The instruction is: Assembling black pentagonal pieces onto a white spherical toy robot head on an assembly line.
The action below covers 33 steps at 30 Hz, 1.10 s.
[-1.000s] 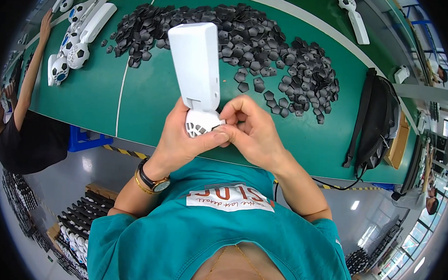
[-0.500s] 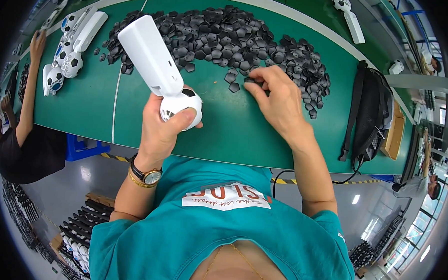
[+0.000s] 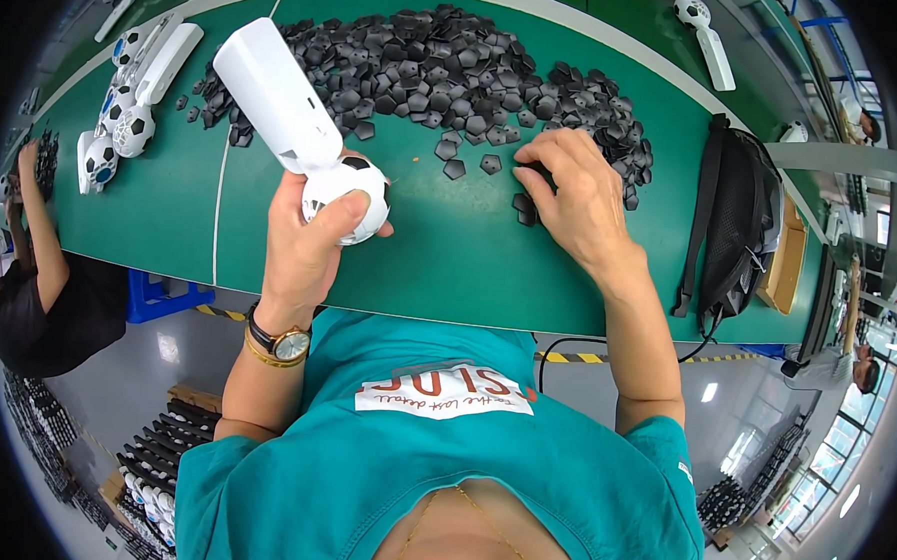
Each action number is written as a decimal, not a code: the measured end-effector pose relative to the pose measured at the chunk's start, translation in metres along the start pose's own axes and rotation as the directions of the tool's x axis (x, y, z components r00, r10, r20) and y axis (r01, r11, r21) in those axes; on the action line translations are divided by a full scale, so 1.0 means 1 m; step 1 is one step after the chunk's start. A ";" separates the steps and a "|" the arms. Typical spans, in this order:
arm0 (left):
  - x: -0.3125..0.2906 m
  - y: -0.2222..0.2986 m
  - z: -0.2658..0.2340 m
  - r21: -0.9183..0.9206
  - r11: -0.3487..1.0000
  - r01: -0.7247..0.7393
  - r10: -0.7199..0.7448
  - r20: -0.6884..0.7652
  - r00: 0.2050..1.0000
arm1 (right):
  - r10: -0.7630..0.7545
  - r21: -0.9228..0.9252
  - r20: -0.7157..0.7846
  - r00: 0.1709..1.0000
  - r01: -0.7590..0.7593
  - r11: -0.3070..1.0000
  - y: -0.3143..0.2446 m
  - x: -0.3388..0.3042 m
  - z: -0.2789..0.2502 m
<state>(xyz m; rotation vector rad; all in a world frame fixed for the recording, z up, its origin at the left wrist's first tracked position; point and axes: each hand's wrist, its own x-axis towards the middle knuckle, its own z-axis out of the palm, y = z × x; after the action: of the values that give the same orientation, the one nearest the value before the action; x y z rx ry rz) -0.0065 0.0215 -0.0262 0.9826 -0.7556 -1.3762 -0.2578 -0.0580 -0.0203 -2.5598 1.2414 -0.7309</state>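
Observation:
My left hand [image 3: 305, 239] is closed around the ball end of a white device [image 3: 281, 93]. Its round head is patterned like a football, with black patches and some dark gaps, and its long white handle tilts up and to the left. The thumb presses on the ball. My right hand [image 3: 582, 201] is curled low over the table at the near edge of a pile of black pentagon pieces [image 3: 428, 69]. Its thumb and fingers are bent together; what lies between them is mostly hidden. A couple of black pentagon pieces [image 3: 524, 209] lie just under the thumb.
Several similar football-headed devices [image 3: 135, 126] lie at the left of the green table [image 3: 419, 269]. A black backpack [image 3: 741, 233] and a cardboard box [image 3: 788, 257] are at the right. Another device [image 3: 707, 41] lies far right. Beside a blue stool [image 3: 152, 297], a co-worker [image 3: 52, 313] sits left.
My right hand has drawn back slightly rightward from the pile, and loose black pieces now show beneath it. My left hand, with the device, appears slightly further left; the whole view has shifted a little.

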 end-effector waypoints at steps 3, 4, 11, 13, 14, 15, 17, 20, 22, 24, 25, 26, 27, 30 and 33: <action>0.002 -0.001 0.002 0.011 1.000 0.006 -0.006 0.008 1.000 | -0.028 -0.003 -0.013 1.000 0.028 1.000 -0.012 0.004 0.004; 0.003 -0.001 0.002 0.010 1.000 0.012 -0.012 0.023 1.000 | -0.043 -0.003 -0.020 0.999 0.043 0.999 -0.015 0.005 0.006; 0.005 -0.003 0.010 -0.070 0.998 0.010 -0.011 -0.011 1.000 | -0.019 -0.303 0.181 0.983 0.074 0.950 -0.029 0.012 0.018; 0.005 -0.003 0.011 -0.108 0.994 0.025 -0.026 -0.007 1.000 | -0.014 -0.351 0.212 0.977 0.090 0.932 -0.032 0.017 0.017; 0.004 -0.002 0.011 -0.099 0.995 0.020 -0.021 -0.014 1.000 | 0.002 -0.362 0.226 0.974 0.082 0.929 -0.033 0.019 0.015; 0.004 -0.002 0.013 -0.112 0.994 0.016 -0.018 -0.017 1.000 | 0.019 -0.378 0.239 0.971 0.075 0.923 -0.031 0.020 0.012; 0.004 -0.001 0.016 -0.138 0.990 0.009 -0.012 -0.023 1.000 | 0.032 -0.392 0.251 0.967 0.071 0.917 -0.030 0.022 0.011; 0.004 0.001 0.022 -0.164 0.986 -0.002 -0.008 -0.060 0.998 | -0.118 0.210 -0.055 0.991 0.127 0.969 -0.028 0.021 0.011; 0.005 0.001 0.025 -0.178 0.984 -0.003 -0.010 -0.077 0.997 | 0.001 0.458 -0.039 0.999 0.017 0.889 -0.048 0.019 0.009; 0.006 0.000 0.028 -0.233 0.973 0.009 -0.032 -0.096 0.995 | 0.211 0.832 0.081 0.974 -0.183 0.524 -0.074 0.017 0.010; 0.006 0.000 0.030 -0.258 0.966 0.017 -0.045 -0.101 0.994 | 0.216 0.832 0.079 0.973 -0.183 0.523 -0.080 0.016 0.014; 0.007 0.000 0.031 -0.256 0.966 0.021 -0.047 -0.097 0.994 | 0.250 0.867 0.075 0.965 -0.187 0.462 -0.084 0.014 0.020; 0.006 0.000 0.033 -0.253 0.967 0.023 -0.049 -0.098 0.994 | 0.283 0.899 0.074 0.956 -0.187 0.397 -0.088 0.011 0.026; 0.004 0.001 0.034 -0.249 0.968 0.025 -0.052 -0.103 0.993 | 0.318 0.927 0.054 0.946 -0.167 0.337 -0.091 0.008 0.039; 0.004 0.002 0.033 -0.239 0.971 0.025 -0.047 -0.088 0.995 | 0.315 0.926 0.015 0.949 -0.132 0.354 -0.091 0.008 0.042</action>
<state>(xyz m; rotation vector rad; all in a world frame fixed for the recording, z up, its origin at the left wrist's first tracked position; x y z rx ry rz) -0.0346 0.0135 -0.0114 0.8677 -0.4916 -1.4058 -0.1701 -0.0087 -0.0181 -1.3557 0.7879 -1.1611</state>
